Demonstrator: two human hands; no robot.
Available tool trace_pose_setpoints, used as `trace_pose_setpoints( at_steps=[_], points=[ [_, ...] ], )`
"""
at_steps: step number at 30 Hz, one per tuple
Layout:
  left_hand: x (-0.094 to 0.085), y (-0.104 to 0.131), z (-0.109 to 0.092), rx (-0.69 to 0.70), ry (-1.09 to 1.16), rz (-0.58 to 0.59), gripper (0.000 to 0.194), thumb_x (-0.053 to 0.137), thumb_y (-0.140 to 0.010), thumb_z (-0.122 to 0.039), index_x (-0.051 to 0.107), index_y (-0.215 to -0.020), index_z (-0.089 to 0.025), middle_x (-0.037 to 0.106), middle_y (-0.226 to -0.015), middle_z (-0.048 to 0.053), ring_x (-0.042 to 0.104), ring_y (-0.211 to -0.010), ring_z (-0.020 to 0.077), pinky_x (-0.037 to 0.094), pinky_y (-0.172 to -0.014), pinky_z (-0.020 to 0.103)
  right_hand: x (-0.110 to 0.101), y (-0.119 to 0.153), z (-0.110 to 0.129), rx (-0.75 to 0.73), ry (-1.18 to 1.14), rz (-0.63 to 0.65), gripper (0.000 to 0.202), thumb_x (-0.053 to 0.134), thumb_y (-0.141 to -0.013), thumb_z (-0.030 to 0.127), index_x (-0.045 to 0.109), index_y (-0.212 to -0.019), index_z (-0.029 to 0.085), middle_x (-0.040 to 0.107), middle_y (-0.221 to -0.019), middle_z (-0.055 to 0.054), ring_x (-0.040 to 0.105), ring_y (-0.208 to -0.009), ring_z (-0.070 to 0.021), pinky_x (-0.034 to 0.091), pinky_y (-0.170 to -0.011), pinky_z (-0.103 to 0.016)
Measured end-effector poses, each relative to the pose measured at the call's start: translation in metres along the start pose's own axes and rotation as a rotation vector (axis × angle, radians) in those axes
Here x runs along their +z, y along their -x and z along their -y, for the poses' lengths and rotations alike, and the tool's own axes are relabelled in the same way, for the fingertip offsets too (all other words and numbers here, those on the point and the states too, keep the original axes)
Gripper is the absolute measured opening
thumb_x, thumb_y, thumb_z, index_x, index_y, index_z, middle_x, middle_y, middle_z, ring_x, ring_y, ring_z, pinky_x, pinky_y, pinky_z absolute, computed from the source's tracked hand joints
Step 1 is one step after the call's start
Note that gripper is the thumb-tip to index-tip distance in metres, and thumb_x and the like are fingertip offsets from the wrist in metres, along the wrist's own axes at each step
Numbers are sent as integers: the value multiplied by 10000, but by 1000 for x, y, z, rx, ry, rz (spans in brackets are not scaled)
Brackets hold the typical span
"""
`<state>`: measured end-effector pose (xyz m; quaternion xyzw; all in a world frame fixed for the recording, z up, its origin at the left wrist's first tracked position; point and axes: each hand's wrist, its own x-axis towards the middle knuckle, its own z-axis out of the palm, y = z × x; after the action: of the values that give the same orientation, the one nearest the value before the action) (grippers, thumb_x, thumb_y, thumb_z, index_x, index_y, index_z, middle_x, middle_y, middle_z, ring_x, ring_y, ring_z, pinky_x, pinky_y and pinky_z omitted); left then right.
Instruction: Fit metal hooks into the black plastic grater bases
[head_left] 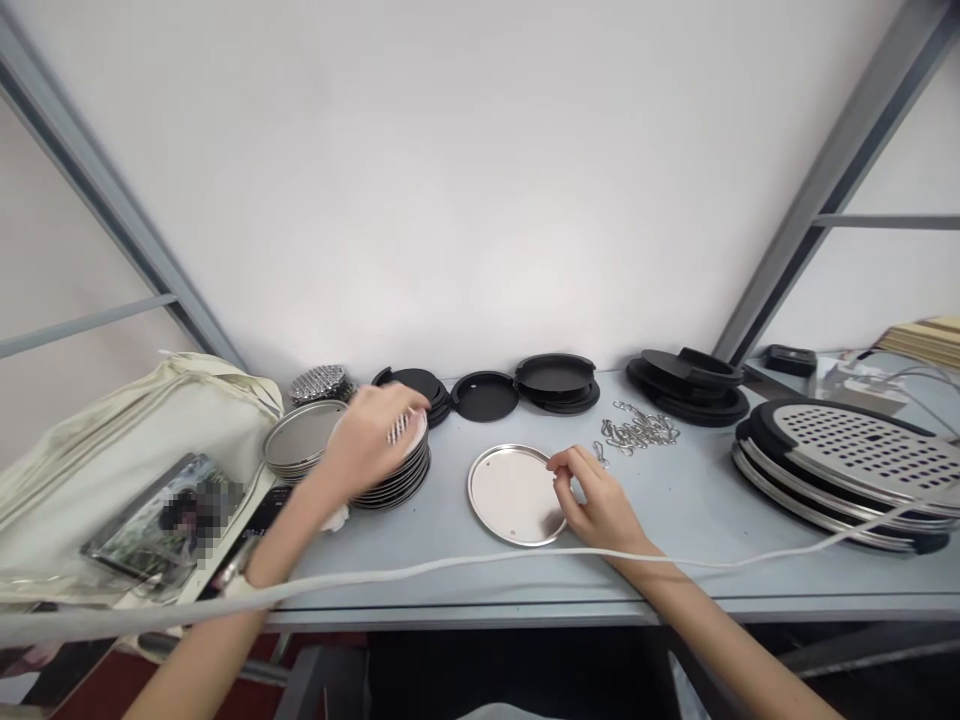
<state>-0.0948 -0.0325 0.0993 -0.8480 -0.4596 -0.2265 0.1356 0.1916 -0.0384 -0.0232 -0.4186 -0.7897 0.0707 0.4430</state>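
Spreading across the view is a pale blue tabletop, with a chunky stack of big perforated plates at the right. Next size down is the slotted disc stack on the left: the left hand is right over it, but it's blurry, so I can't tell if those fingers grip anything. Then there's the shallow round metal tray, lying flat about mid-table, with the right hand at its right edge. Those fingers are curled, thumb and index nearly together; can't tell if they've actually pinched the rim. I'd guess it's light, stiff and kinda slick in the shiny middle, so that raised rim looks like the spot to grab. Probably scratches sooner than it breaks. Smallest are the little metal clips piled beyond the right hand, likely tangle-prone.
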Motion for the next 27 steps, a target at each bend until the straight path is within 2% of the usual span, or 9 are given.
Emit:
trace_pose_setpoints(
  at_steps=[1, 3, 6, 7, 9, 12, 15, 19, 27],
  points=[
    [-5, -4, 24, -90, -53, -43, 206, 357, -895, -241, 524, -1004, -188, 603, -981, 52, 536, -922, 185, 344, -882, 341, 0, 0, 0, 7, -1, 3, 139, 386, -834, 97, 459, -879, 207, 476, -777, -23, 488, -691, -151, 403, -655, -285],
    [-9, -8, 78, -231, -147, -35, 222, 345, -875, -235, 524, -994, -178, 597, -991, 65, 537, -935, 203, 357, -864, 340, 0, 2, -1, 14, -4, 24, 134, 385, -837, 103, 458, -880, 207, 473, -772, -20, 483, -680, -147, 400, -651, -282],
    [-3, -5, 154, -323, -205, 195, 238, 408, -821, -270, 540, -977, -146, 592, -1007, 101, 553, -915, 223, 384, -808, 321, 1, 3, -1, 7, -3, 88, 132, 377, -839, 105, 454, -878, 206, 476, -768, -16, 470, -648, -137, 391, -626, -272],
    [0, -2, 173, -338, -215, 263, 267, 432, -812, -304, 540, -987, -134, 592, -1015, 113, 551, -928, 233, 384, -802, 319, 2, 3, -1, 2, 2, 107, 133, 375, -838, 104, 451, -877, 205, 477, -764, -14, 464, -636, -134, 388, -614, -268],
    [7, 6, 201, -373, -231, 287, 345, 455, -807, -361, 522, -1042, -118, 592, -1043, 126, 540, -969, 246, 378, -801, 313, 3, 3, 0, -5, 19, 127, 136, 368, -837, 100, 446, -872, 205, 476, -754, -10, 452, -618, -128, 380, -596, -260],
    [14, 16, 219, -376, -229, 316, 362, 466, -800, -390, 529, -1054, -140, 599, -1070, 103, 527, -1000, 252, 359, -804, 310, 3, 1, 3, -11, 42, 149, 146, 356, -830, 87, 439, -868, 201, 482, -761, -12, 460, -632, -127, 382, -598, -252],
    [21, 20, 228, -429, -243, 347, 301, 485, -775, -373, 566, -982, -169, 625, -1033, 77, 542, -953, 238, 342, -802, 305, 1, 0, 5, -30, 53, 189, 152, 344, -823, 76, 431, -855, 197, 491, -775, -18, 475, -663, -129, 387, -607, -246],
    [25, 18, 241, -432, -178, 339, 305, 480, -770, -389, 585, -963, -177, 642, -1007, 58, 553, -900, 213, 328, -798, 295, -1, 0, 7, -36, 55, 239, 152, 342, -826, 80, 435, -855, 196, 502, -789, -20, 484, -674, -126, 392, -618, -242],
    [25, 14, 242, -421, -200, 308, 318, 499, -775, -404, 585, -933, -142, 633, -1010, 108, 535, -971, 263, 309, -780, 312, -2, 0, 11, -11, 55, 338, 156, 340, -832, 85, 439, -867, 200, 512, -817, -13, 490, -689, -118, 390, -643, -238]
  ],
)
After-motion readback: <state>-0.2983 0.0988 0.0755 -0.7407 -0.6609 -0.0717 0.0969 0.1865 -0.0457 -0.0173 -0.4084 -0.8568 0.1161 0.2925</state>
